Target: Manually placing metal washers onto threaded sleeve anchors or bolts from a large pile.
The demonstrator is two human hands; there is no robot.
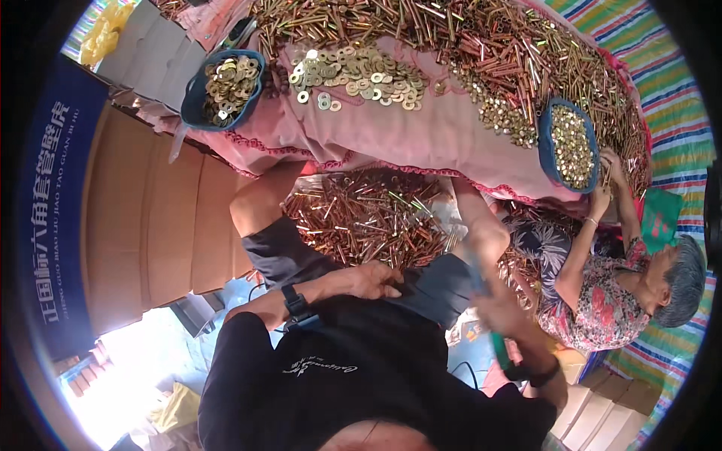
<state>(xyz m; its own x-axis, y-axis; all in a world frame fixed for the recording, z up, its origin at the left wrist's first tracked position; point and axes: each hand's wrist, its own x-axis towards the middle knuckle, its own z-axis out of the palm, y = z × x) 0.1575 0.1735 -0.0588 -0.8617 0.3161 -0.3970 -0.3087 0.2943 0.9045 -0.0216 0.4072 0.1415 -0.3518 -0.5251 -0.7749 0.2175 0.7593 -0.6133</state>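
My left hand [374, 280] lies over my lap at the middle, its fingers bent in against the dark cloth. Whatever is between them, if anything, is hidden. To the right, my right hand [498, 310] is smeared by motion beside my right knee. A green piece [499, 350] shows below it and a pale blue-green streak above, as of something long in the fist; its kind is unclear. Between my legs lies a heap of copper-coloured metal sleeves and bolts [361, 222], beyond both hands.
Ahead, a pink cloth [421, 139] bears flat washers [361, 79], small brassy nuts [500, 116] and piled bolts [511, 45]. Blue baskets hold washers [232, 84] and nuts [571, 146]. Cardboard boxes [150, 203] stand left. At right a co-worker [602, 301] has both hands by the nut basket.
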